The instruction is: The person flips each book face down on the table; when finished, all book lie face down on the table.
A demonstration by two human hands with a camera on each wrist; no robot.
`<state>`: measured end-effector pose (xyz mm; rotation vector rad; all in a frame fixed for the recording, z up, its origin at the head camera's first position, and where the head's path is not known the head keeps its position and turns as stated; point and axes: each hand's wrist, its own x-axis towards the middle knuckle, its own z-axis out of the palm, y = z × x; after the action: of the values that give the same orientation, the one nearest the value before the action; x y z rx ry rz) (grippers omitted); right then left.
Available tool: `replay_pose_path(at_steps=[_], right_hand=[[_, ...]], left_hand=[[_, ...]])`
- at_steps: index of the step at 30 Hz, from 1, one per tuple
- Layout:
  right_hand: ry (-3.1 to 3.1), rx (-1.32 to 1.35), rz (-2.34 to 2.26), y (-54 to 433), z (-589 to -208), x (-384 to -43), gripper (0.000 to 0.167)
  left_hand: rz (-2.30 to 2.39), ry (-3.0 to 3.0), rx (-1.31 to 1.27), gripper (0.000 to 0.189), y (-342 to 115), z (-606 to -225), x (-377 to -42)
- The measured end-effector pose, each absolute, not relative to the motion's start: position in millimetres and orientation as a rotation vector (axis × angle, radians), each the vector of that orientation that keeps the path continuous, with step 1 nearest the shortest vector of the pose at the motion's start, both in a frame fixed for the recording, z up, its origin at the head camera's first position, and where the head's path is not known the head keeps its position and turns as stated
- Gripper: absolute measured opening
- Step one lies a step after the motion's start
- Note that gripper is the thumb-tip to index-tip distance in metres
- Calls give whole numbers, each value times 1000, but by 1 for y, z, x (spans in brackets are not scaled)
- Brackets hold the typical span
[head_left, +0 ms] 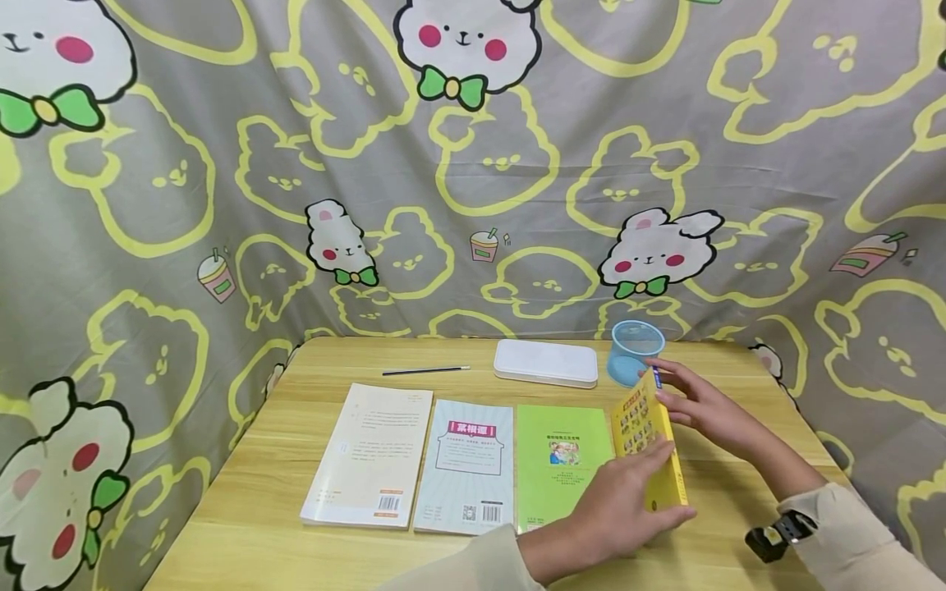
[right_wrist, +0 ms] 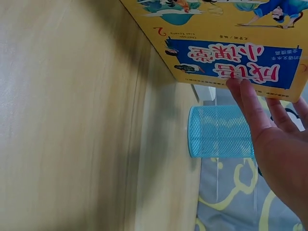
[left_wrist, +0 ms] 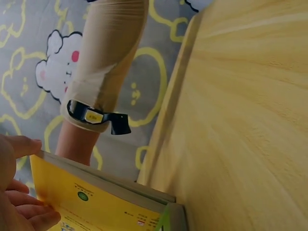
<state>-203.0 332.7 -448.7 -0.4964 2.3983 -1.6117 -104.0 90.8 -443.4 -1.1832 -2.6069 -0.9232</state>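
Note:
A yellow book (head_left: 650, 443) stands on its long edge, tilted, at the right of the table, between both hands. My left hand (head_left: 617, 501) grips its near end, with the thumb at the edge and the fingers (left_wrist: 36, 211) against the yellow cover. At the far upper corner my right hand (head_left: 705, 410) holds the same book; in the right wrist view its fingertips touch the illustrated cover (right_wrist: 231, 57), which has a blue title panel. Just left of it lies a green book (head_left: 554, 443), partly hidden by my left hand.
Left of the green book lie a light blue book (head_left: 464, 476) and a cream book (head_left: 373, 451). Behind them are a pencil (head_left: 426, 371), a white case (head_left: 545, 364) and a blue mesh pen holder (head_left: 628, 361). A patterned curtain (head_left: 517, 205) surrounds the wooden table (head_left: 244, 492).

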Motion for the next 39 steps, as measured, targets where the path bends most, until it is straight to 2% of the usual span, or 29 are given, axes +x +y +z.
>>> replay_pose_path(at_steps=[7,15,39], right_hand=[[2233,-503,-1750,342,-450,-200,58],[2111,-552,-1815,359,-456,-199,56],[1915,-550,-1879,394,-479,-197,64]], left_hand=[[-858,-2615,-1213,89,92,-455,-105],[-837,-2902,-1156,109,91,-479,-112],[-424,-3084,-1154,95,99,-501,-117]])
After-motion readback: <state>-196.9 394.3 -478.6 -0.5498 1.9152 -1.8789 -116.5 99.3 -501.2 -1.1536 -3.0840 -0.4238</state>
